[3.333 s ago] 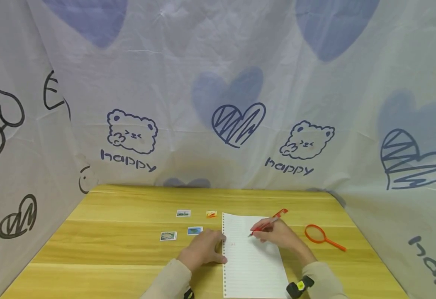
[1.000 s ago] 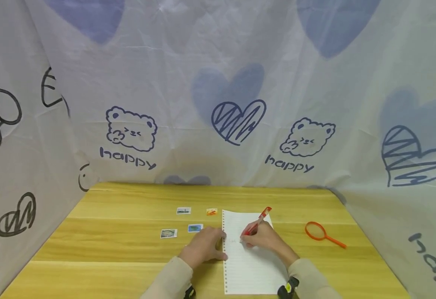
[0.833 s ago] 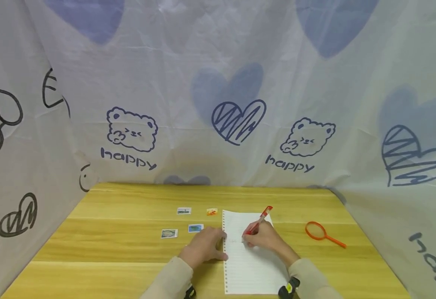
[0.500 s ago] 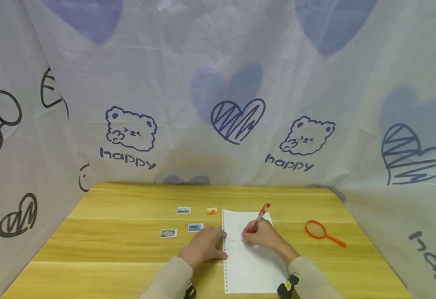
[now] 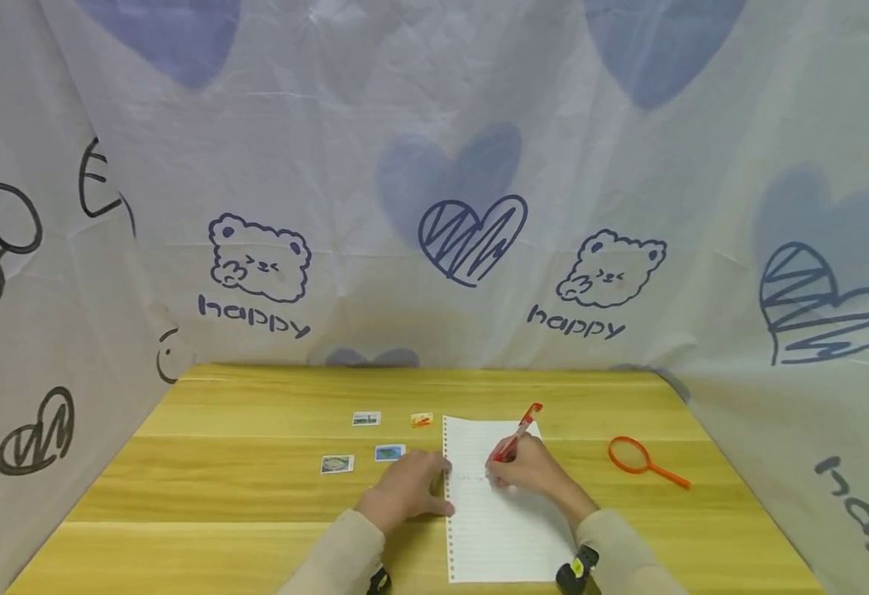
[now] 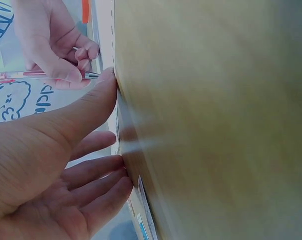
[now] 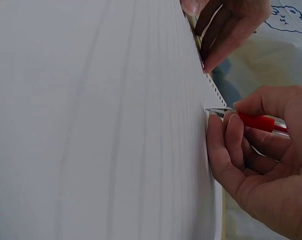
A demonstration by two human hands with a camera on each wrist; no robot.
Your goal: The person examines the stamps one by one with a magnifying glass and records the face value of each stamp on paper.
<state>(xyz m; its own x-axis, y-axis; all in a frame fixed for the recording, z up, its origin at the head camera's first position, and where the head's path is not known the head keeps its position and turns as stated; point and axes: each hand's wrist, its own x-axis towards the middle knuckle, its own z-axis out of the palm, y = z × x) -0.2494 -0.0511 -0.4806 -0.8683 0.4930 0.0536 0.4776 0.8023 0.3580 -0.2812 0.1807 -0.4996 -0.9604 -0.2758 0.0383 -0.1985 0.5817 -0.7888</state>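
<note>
A lined sheet of paper (image 5: 508, 537) with punched holes down its left edge lies on the table. My right hand (image 5: 527, 467) pinches a red pen (image 5: 529, 417) between thumb and fingers, its tip at the paper in the right wrist view. Faint writing (image 5: 470, 478) shows to the left of the tip. My left hand (image 5: 404, 492) rests at the paper's left edge, with thumb and fingertips touching the margin and the fingers loosely extended, as the left wrist view also shows.
Several stamps lie left of the paper: a blue one (image 5: 389, 453), a grey-green one (image 5: 337, 464), a dark one (image 5: 366, 419) and a yellow one (image 5: 422, 420). An orange magnifying glass (image 5: 648, 463) lies to the right. A printed curtain (image 5: 374, 273) hangs behind the wooden table (image 5: 218, 471).
My right hand has come left and down on the paper with the pen, then shifted slightly right. The line of writing has grown. My left hand has stayed in place.
</note>
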